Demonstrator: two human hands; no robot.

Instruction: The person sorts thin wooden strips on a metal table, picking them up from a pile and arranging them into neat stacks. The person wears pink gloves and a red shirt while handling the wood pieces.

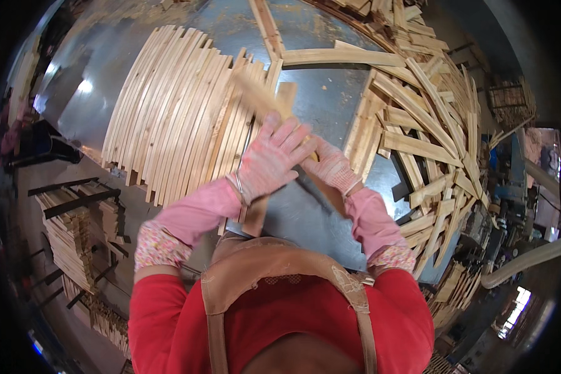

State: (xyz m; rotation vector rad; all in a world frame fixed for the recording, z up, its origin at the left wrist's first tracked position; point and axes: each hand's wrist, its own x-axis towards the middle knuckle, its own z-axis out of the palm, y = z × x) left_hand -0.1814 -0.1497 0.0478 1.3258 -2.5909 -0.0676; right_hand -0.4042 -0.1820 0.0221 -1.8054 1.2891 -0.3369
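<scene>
A blurred wooden strip [258,93] runs slantwise under both hands, its upper end toward the row of strips and its lower end near my right wrist. My right hand [331,167], in a pale pink glove, is closed around the strip at about its middle. Beside it, my left hand [271,154], in the same kind of glove, lies over the strip with its fingers stretched out. Another wooden strip [255,217] shows below my left hand, between the row and my body. To the left, a row of wooden strips [174,106] lies side by side on the metal table [321,100].
A jumbled heap of wooden strips [421,146] covers the table's right side. Longer boards [343,57] lie across the far part. Stacked wood [71,230] stands on a rack at the lower left. A pale hose [530,260] bends along the right.
</scene>
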